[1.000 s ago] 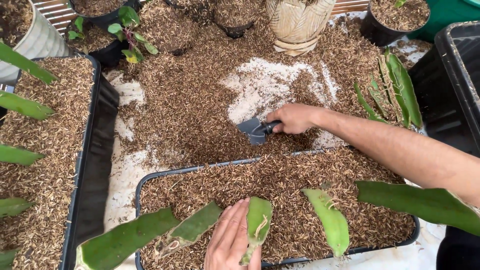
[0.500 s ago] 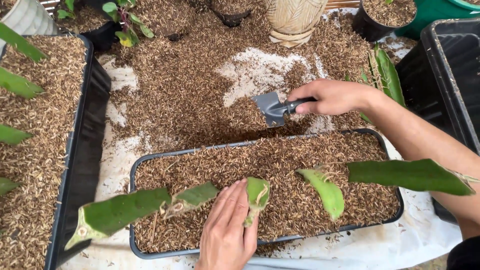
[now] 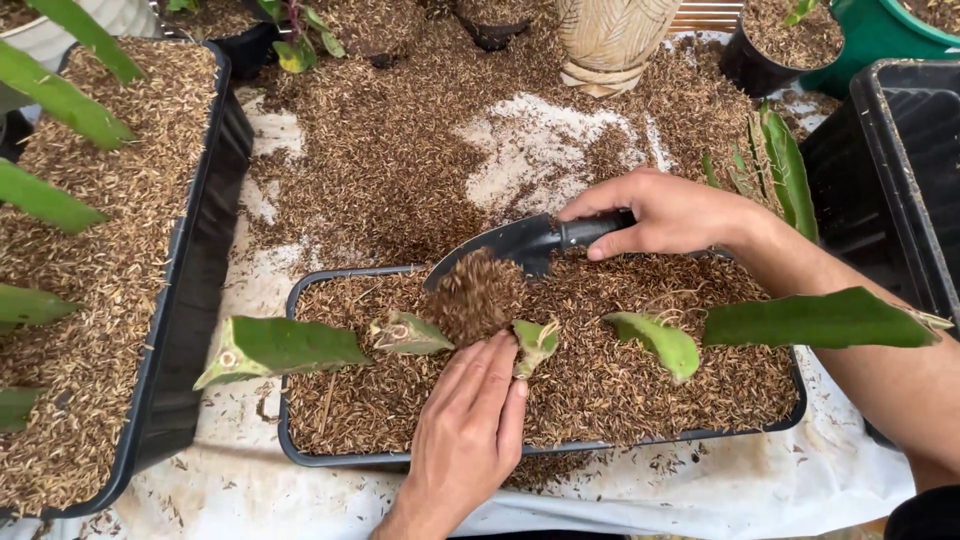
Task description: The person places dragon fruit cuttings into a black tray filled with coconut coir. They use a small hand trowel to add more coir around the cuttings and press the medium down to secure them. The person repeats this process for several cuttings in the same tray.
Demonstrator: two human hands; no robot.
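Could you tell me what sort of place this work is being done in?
Probably a home garden or small nursery potting area: black trays filled with brown husk mulch, green cuttings set into them, potted plants behind, and the right hand tipping mulch from a small trowel.

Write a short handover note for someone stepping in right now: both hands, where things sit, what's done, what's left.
Right hand grips the black trowel by its handle, blade tipped over the near black tray, husk mix spilling off it.
Left hand lies flat on the tray's fill, fingertips by a short green cutting.
Done: tray filled with husk; five green cuttings stand in a row.
Left: the pile from this scoop is not yet spread; loose husk covers the white sheet behind.
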